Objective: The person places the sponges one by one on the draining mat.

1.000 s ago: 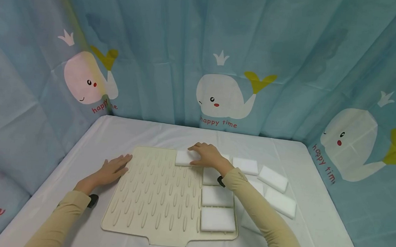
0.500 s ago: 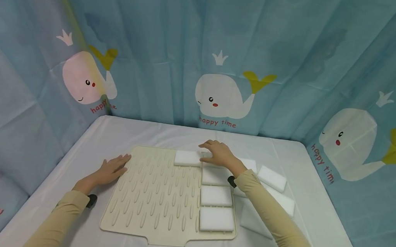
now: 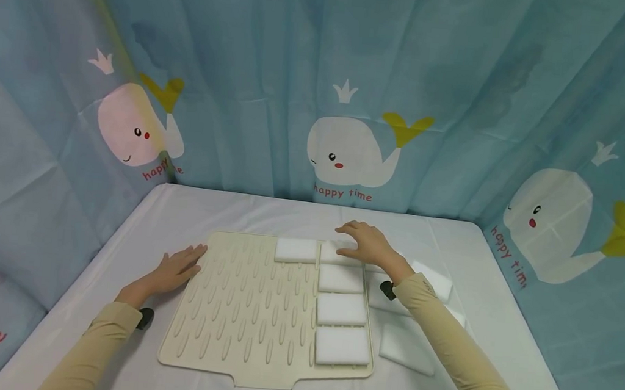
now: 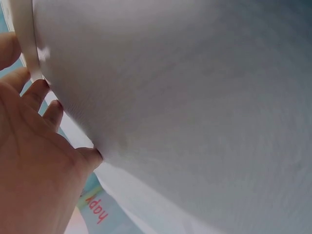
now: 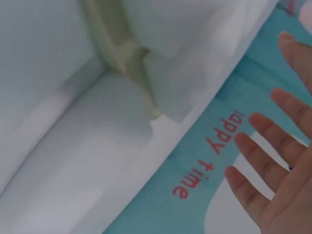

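A cream ridged tray [image 3: 248, 312] with a tab at its front lies on the white table. Along its right side runs a column of several white sponge blocks [image 3: 343, 311]. One more white block [image 3: 296, 250] sits at the tray's back edge, left of that column. My left hand [image 3: 173, 270] rests at the tray's left edge, fingers extended; the left wrist view shows its fingertips on the edge. Above the back right block of the column hovers my right hand [image 3: 370, 246], fingers spread. In the right wrist view that hand [image 5: 282, 170] holds nothing.
Several loose white blocks lie on the table right of the tray, partly hidden by the right forearm; one block [image 3: 407, 349] is nearest the front. A blue whale-print curtain [image 3: 241, 122] surrounds the table's back and sides.
My right hand has left the white block at the tray's back edge and moved right, over the column toward the loose blocks. That block stays put. The left hand has kept its place.
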`<act>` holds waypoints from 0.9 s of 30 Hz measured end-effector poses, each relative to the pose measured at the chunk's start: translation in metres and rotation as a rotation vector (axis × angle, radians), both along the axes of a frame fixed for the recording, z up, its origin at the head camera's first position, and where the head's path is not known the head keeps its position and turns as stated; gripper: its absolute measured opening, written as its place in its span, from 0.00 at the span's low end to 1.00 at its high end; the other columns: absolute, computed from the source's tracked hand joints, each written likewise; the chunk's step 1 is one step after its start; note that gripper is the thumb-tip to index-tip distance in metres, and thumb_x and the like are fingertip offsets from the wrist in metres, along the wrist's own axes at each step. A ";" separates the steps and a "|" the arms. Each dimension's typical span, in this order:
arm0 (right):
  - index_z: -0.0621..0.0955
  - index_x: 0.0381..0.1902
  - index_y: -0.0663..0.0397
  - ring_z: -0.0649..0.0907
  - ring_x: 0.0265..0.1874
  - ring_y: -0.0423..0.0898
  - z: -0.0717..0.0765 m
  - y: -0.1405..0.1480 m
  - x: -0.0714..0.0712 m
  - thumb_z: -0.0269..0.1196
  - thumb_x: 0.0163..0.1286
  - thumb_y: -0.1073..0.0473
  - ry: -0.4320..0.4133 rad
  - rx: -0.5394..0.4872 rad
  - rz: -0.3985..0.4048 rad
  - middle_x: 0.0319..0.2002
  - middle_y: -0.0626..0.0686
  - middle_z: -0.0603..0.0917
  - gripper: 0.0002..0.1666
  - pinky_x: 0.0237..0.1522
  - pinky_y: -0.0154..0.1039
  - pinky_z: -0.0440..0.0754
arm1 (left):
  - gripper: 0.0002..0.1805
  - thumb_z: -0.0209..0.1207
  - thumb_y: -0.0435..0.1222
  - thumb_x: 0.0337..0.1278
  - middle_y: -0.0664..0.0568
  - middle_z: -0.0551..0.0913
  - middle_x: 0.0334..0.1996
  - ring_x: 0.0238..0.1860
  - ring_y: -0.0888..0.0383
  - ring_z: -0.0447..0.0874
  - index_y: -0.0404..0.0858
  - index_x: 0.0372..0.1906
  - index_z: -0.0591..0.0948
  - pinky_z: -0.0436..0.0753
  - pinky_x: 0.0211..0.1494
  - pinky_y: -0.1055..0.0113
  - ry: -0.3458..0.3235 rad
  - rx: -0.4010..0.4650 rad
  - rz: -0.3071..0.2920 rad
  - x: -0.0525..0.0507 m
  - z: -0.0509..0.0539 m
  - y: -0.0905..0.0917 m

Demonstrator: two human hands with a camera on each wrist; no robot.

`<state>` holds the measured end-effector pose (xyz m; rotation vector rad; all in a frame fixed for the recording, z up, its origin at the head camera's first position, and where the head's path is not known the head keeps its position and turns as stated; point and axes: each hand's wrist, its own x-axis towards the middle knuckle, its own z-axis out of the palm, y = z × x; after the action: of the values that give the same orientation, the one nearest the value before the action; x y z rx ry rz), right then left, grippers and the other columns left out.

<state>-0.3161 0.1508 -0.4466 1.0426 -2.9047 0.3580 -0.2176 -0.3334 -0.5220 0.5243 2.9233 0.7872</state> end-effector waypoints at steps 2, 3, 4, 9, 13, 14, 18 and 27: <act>0.74 0.60 0.46 0.74 0.56 0.55 0.001 0.007 0.001 0.64 0.59 0.41 -0.006 -0.007 -0.004 0.59 0.53 0.74 0.34 0.54 0.55 0.72 | 0.31 0.47 0.42 0.68 0.33 0.55 0.69 0.68 0.30 0.48 0.33 0.70 0.57 0.37 0.57 0.25 0.000 -0.002 0.004 0.001 0.000 0.000; 0.74 0.61 0.47 0.74 0.56 0.55 0.001 0.011 0.001 0.64 0.59 0.41 -0.006 -0.008 -0.006 0.59 0.53 0.74 0.34 0.54 0.56 0.72 | 0.31 0.47 0.42 0.68 0.33 0.55 0.69 0.68 0.31 0.48 0.32 0.70 0.57 0.37 0.57 0.25 0.001 -0.004 0.006 0.001 0.000 0.000; 0.74 0.61 0.47 0.74 0.56 0.55 0.001 0.014 0.002 0.64 0.59 0.41 -0.004 -0.006 -0.011 0.59 0.54 0.74 0.34 0.54 0.56 0.72 | 0.31 0.47 0.42 0.68 0.33 0.55 0.69 0.68 0.31 0.48 0.32 0.70 0.57 0.37 0.57 0.25 0.000 -0.006 0.007 0.001 0.000 0.000; 0.74 0.61 0.48 0.74 0.56 0.57 0.000 0.034 0.005 0.64 0.59 0.41 -0.005 -0.019 -0.040 0.59 0.55 0.74 0.34 0.54 0.57 0.72 | 0.31 0.47 0.42 0.68 0.33 0.55 0.69 0.68 0.30 0.48 0.32 0.70 0.57 0.37 0.58 0.25 -0.003 -0.015 0.014 0.001 0.000 0.001; 0.75 0.60 0.49 0.75 0.56 0.58 -0.003 0.048 0.008 0.65 0.59 0.43 0.001 -0.041 -0.052 0.58 0.57 0.75 0.33 0.54 0.58 0.72 | 0.31 0.47 0.42 0.68 0.33 0.55 0.69 0.68 0.30 0.48 0.32 0.70 0.57 0.37 0.58 0.25 -0.001 -0.027 0.020 0.001 0.000 0.001; 0.75 0.60 0.50 0.75 0.56 0.58 -0.004 0.052 0.009 0.65 0.59 0.43 0.005 -0.048 -0.053 0.58 0.57 0.75 0.33 0.53 0.58 0.72 | 0.31 0.47 0.42 0.68 0.33 0.55 0.69 0.68 0.30 0.48 0.32 0.70 0.57 0.37 0.58 0.25 -0.001 -0.030 0.022 0.000 0.000 0.001; 0.75 0.60 0.51 0.75 0.55 0.58 -0.009 0.065 0.012 0.66 0.58 0.44 0.008 -0.051 -0.066 0.58 0.57 0.75 0.33 0.53 0.59 0.72 | 0.31 0.47 0.42 0.68 0.33 0.55 0.69 0.68 0.30 0.48 0.33 0.70 0.56 0.37 0.58 0.25 -0.004 -0.024 0.023 0.000 -0.001 0.000; 0.74 0.60 0.54 0.75 0.54 0.61 -0.016 0.096 0.023 0.66 0.58 0.44 -0.014 -0.032 -0.117 0.57 0.60 0.75 0.35 0.52 0.61 0.72 | 0.31 0.47 0.42 0.68 0.32 0.55 0.69 0.68 0.30 0.48 0.31 0.70 0.57 0.38 0.57 0.24 0.007 -0.015 0.007 0.000 -0.002 0.000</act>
<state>-0.2935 0.2468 -0.4624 0.8652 -2.9451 0.4065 -0.2179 -0.3332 -0.5236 0.5171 2.9366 0.7652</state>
